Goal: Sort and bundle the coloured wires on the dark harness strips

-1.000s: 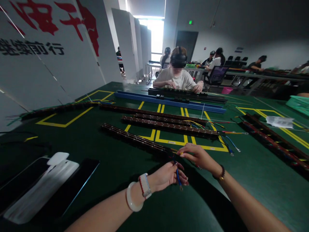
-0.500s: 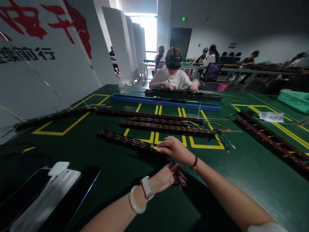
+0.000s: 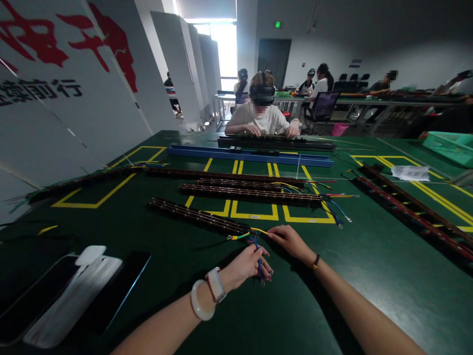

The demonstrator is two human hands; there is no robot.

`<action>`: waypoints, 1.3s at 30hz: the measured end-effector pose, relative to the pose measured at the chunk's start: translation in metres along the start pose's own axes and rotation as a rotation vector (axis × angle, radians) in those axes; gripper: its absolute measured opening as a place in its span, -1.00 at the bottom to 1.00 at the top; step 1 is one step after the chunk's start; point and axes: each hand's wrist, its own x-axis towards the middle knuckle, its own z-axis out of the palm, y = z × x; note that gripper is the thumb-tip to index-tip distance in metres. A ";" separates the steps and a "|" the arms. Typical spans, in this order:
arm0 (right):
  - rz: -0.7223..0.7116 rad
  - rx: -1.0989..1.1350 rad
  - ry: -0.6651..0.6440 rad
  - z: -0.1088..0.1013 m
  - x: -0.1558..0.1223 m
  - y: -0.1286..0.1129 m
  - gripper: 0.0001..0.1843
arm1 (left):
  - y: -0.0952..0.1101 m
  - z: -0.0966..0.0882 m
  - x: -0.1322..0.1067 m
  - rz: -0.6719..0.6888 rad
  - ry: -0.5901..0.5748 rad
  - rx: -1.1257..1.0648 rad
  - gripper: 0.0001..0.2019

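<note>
My left hand point(image 3: 247, 265) is closed on a blue wire point(image 3: 258, 260) that leads from the near end of a long dark strip point(image 3: 195, 217) lying on the green table point(image 3: 369, 266). My right hand point(image 3: 287, 239) lies just to the right of that end, its fingers pinched at a yellow wire point(image 3: 259, 230). A yellow-green wire with a metal lug point(image 3: 236, 236) sticks out to the left between the strip end and my left hand. A white bangle and a watch sit on my left wrist.
More dark strips point(image 3: 251, 193) with coloured wires lie further back over yellow floor-tape boxes, others point(image 3: 406, 207) at the right. A blue rail point(image 3: 251, 157) crosses the table. A person point(image 3: 263, 116) sits opposite. Phones point(image 3: 70, 291) lie near left. A green bin point(image 3: 449, 145) stands far right.
My right hand has drawn back from on top of the strip to its near end. The yellow and yellow-green wires now show free at that end. My left hand has kept the blue wire.
</note>
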 end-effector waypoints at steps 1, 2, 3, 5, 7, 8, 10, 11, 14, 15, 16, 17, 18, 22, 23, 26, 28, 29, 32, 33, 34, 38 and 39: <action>-0.002 -0.004 -0.004 0.000 0.000 0.000 -0.64 | 0.001 -0.001 -0.001 -0.015 0.025 0.047 -0.69; -0.002 -0.002 -0.008 0.000 0.000 0.001 -0.64 | 0.003 -0.002 -0.002 -0.037 0.046 0.098 -0.69; -0.001 0.002 -0.011 -0.001 0.001 0.002 -0.64 | 0.005 -0.003 -0.004 -0.061 0.063 0.151 -0.69; 0.007 0.016 -0.014 -0.001 0.001 0.003 -0.63 | 0.012 -0.009 -0.008 -0.113 0.061 0.265 -0.68; 0.012 0.029 -0.011 -0.001 0.001 0.005 -0.63 | 0.020 -0.016 -0.013 -0.153 0.026 0.372 -0.66; 0.013 0.035 -0.007 -0.001 0.002 0.005 -0.63 | 0.024 -0.020 -0.016 -0.164 0.012 0.417 -0.65; 0.011 0.051 -0.004 -0.001 0.002 0.005 -0.63 | 0.032 -0.028 -0.022 -0.171 0.002 0.487 -0.65; 0.008 0.057 -0.006 -0.001 0.003 0.005 -0.63 | 0.036 -0.031 -0.025 -0.176 -0.004 0.510 -0.65; 0.002 0.069 -0.009 -0.001 0.003 0.005 -0.64 | 0.045 -0.038 -0.032 -0.194 -0.012 0.541 -0.64; 0.001 0.067 -0.005 -0.001 0.003 0.005 -0.64 | 0.047 -0.040 -0.033 -0.200 -0.008 0.548 -0.63; 0.001 0.063 -0.002 -0.002 0.003 0.005 -0.64 | 0.049 -0.041 -0.034 -0.205 -0.001 0.555 -0.62; 0.001 0.058 0.000 -0.002 0.003 0.005 -0.65 | 0.050 -0.041 -0.035 -0.208 0.005 0.559 -0.62; -0.001 0.053 -0.002 -0.002 0.003 0.005 -0.65 | 0.050 -0.042 -0.035 -0.208 0.010 0.558 -0.62; -0.022 0.043 -0.008 -0.002 0.001 0.006 -0.66 | 0.045 -0.044 -0.037 -0.201 -0.017 0.466 -0.59; -0.028 0.049 -0.003 -0.002 0.001 0.006 -0.66 | 0.043 -0.044 -0.037 -0.193 -0.025 0.397 -0.56; -0.042 0.079 0.016 -0.002 0.000 0.006 -0.66 | 0.036 -0.043 -0.037 -0.176 -0.033 0.107 -0.43; -0.041 0.086 0.029 -0.002 0.000 0.005 -0.64 | 0.032 -0.040 -0.035 -0.180 -0.057 -0.067 -0.34; -0.037 0.082 0.034 -0.002 0.000 0.005 -0.63 | 0.031 -0.038 -0.033 -0.182 -0.081 -0.132 -0.30; -0.013 0.064 0.035 -0.003 0.000 0.003 -0.58 | 0.028 -0.028 -0.026 -0.186 -0.158 -0.254 -0.23; -0.004 0.061 0.029 -0.003 0.000 0.002 -0.55 | 0.027 -0.024 -0.023 -0.189 -0.173 -0.281 -0.22; 0.006 0.063 0.025 -0.004 -0.001 0.001 -0.53 | 0.027 -0.020 -0.021 -0.192 -0.180 -0.307 -0.21; 0.044 0.111 0.033 -0.005 -0.003 -0.002 -0.51 | 0.028 -0.009 -0.015 -0.195 -0.165 -0.424 -0.21; 0.059 0.133 0.028 -0.004 -0.003 -0.003 -0.50 | 0.028 -0.008 -0.014 -0.188 -0.150 -0.453 -0.24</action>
